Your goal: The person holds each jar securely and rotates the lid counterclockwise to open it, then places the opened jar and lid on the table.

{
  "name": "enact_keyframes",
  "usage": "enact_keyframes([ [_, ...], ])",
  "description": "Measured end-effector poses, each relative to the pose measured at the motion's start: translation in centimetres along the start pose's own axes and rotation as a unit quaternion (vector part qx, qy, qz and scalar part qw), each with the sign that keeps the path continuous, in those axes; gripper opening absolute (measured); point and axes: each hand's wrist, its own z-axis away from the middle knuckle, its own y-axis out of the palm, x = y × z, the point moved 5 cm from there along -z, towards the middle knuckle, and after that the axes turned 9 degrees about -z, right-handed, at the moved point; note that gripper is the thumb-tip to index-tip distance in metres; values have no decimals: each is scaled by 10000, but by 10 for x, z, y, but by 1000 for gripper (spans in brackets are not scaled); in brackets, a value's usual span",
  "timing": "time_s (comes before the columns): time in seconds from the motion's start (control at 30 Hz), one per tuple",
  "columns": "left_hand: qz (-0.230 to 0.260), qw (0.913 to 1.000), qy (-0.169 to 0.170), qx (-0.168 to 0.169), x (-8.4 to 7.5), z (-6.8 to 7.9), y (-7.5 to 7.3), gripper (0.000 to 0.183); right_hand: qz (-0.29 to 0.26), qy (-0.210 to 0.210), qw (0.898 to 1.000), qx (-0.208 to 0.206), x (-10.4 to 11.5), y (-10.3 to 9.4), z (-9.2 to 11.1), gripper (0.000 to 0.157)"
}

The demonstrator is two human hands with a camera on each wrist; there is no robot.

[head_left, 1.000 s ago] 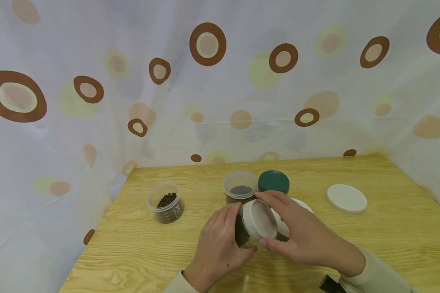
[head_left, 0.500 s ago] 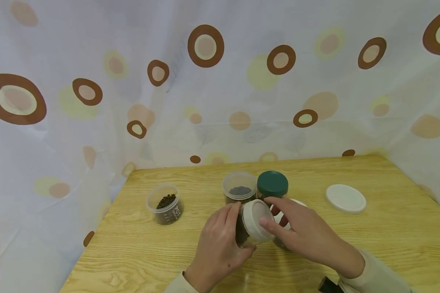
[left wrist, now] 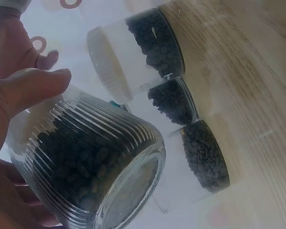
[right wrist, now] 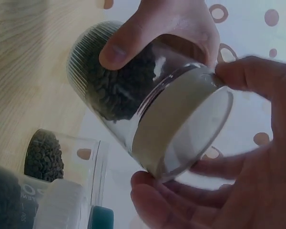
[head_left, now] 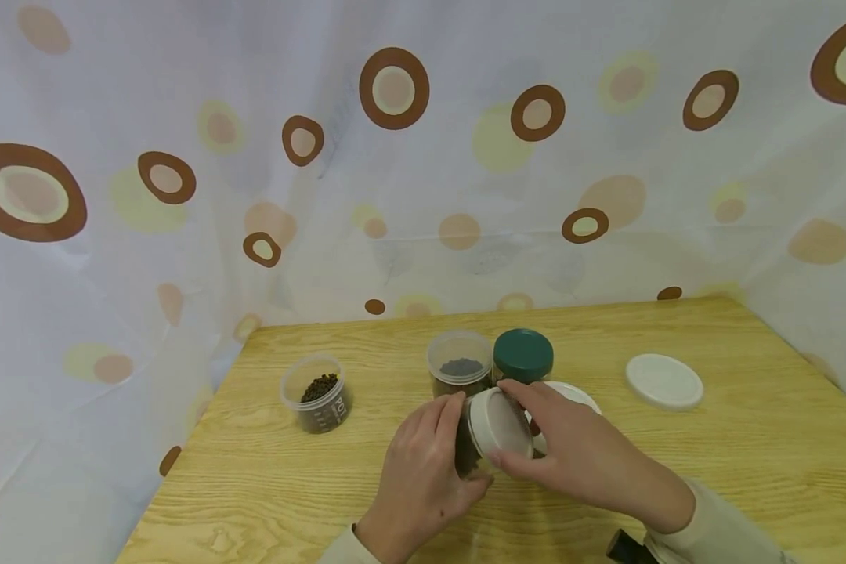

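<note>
My left hand [head_left: 423, 478] grips a clear ribbed glass jar [left wrist: 86, 162], its fingers and thumb round the body. Dark beans or seeds fill part of the jar, which is tilted with its lidded end towards my right hand. On its mouth sits a white lid [right wrist: 176, 119]. The right hand [head_left: 571, 439] holds this lid by its rim, thumb on one side and fingers on the other. In the left wrist view, the jar's base faces the camera. The head view hides most of the jar's body behind the left hand.
Behind the hands stand an open clear tub [head_left: 458, 376] with dark contents, a green-lidded jar [head_left: 523, 354] and a white-lidded container [head_left: 580, 398] partly covered by the right hand. Another open tub [head_left: 327, 415] is at left. A loose white lid [head_left: 665, 382] lies at right.
Half a second ago the right thumb lay across the lid's top and the fingers were off its rim. Now thumb and fingers hold the rim again. The left hand has stayed in place.
</note>
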Motion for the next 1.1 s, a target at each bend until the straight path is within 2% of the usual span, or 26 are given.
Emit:
enact_keyframes([
  [0.13, 31, 10000, 5, -13, 0, 1, 1, 93, 264, -717, 9971, 12, 2, 0, 2, 76],
  [0.23, 32, 10000, 8, -16, 1, 1, 1, 93, 274, -866, 9959, 26, 2, 0, 3, 78],
  [0.53, 46, 10000, -12, 70, 3, 0, 1, 92, 128, -957, 9953, 101, 0, 2, 1, 75],
  [0.67, 55, 9999, -20, 81, 4, -1, 2, 92, 216, -981, 9949, -29, -1, 2, 1, 76],
  [0.83, 77, 9999, -41, 145, 3, -3, 0, 93, 133, -849, 9962, -157, -3, -1, 2, 77],
  [1.1, 100, 9995, -103, 283, 3, -3, 1, 94, -280, -521, 9982, -117, -5, -5, 1, 64],
])
